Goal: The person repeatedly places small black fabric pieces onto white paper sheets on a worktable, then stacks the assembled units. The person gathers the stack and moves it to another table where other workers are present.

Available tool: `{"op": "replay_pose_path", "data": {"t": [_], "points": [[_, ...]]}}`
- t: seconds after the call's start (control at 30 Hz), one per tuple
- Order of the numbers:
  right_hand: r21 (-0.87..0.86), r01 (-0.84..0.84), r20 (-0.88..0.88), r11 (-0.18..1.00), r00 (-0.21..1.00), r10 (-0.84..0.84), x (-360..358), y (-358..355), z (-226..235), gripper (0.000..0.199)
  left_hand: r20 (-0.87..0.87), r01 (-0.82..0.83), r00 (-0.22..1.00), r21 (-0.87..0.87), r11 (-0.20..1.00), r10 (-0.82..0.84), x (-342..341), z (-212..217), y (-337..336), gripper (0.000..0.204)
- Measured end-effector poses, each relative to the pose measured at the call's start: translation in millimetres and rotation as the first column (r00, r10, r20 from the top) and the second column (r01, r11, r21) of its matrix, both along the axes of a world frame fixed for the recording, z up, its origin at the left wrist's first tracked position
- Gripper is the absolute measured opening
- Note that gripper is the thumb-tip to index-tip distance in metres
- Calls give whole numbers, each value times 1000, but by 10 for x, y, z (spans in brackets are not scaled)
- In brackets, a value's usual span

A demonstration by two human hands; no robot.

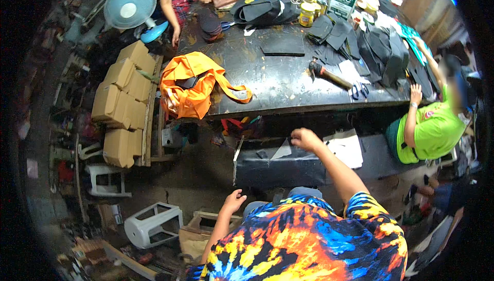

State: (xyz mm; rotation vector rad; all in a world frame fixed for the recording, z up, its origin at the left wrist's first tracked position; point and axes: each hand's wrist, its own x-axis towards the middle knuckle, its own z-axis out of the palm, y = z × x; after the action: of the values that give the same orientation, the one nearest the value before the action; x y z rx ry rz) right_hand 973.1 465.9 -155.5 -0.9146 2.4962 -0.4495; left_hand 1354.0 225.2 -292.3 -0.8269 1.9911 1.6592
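Head view: the right hand (pixel 305 139) reaches forward over a low black bench (pixel 288 168), its fingers curled down and pinching the edge of a pale triangular scrap (pixel 282 151) that lies flat on the bench top, probably to lift or shift it. More pale sheets (pixel 346 147) lie just beside the arm, to its right, on the same bench. The left hand (pixel 234 200) hangs low by the knee, fingers loosely spread, holding nothing; it looks parked there while the other hand works.

Beyond the bench stands the dark counter (pixel 278 83). An orange bag (pixel 193 83) slumps over its left edge, a hammer (pixel 325 74) and blue-handled scissors (pixel 359 91) lie near the right end within reach of a seated person in a green shirt (pixel 432 129), who rests a hand on black cut pieces (pixel 381 49). Another person stands at the far side near a fan (pixel 129 6). Cardboard boxes (pixel 123 103) are stacked left of the counter, white stools (pixel 152 224) on the floor
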Motion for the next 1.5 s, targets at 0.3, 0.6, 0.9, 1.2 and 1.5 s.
{"op": "replay_pose_path", "data": {"t": [0.3, 0.6, 0.9, 1.2, 1.5], "points": [[-42, 337, -402, 940, 856, -325, -839, -1072, 278, 59, -220, -232, 953, -90, 969, 208, -185, 95, -1263, 50], [138, 505, -492, 852, 781, -383, -744, -1347, 143, 102, -702, -81, 691, -313, 946, -173, -1782, 1325, -1111, 61], [67, 785, -547, 616, 545, -635, -800, -1904, -110, 102, -718, -65, 496, -591, 804, -487, -3992, 1142, -1871, 75], [-125, 865, -687, 486, 278, -671, -821, -2149, -413, 92, -463, 71, 550, -804, 591, -695, -4670, 660, -1778, 80], [-118, 866, -675, 485, 288, -679, -812, -2180, -366, 93, -438, 109, 523, -817, 566, -732, -4660, 726, -1840, 77]]}}
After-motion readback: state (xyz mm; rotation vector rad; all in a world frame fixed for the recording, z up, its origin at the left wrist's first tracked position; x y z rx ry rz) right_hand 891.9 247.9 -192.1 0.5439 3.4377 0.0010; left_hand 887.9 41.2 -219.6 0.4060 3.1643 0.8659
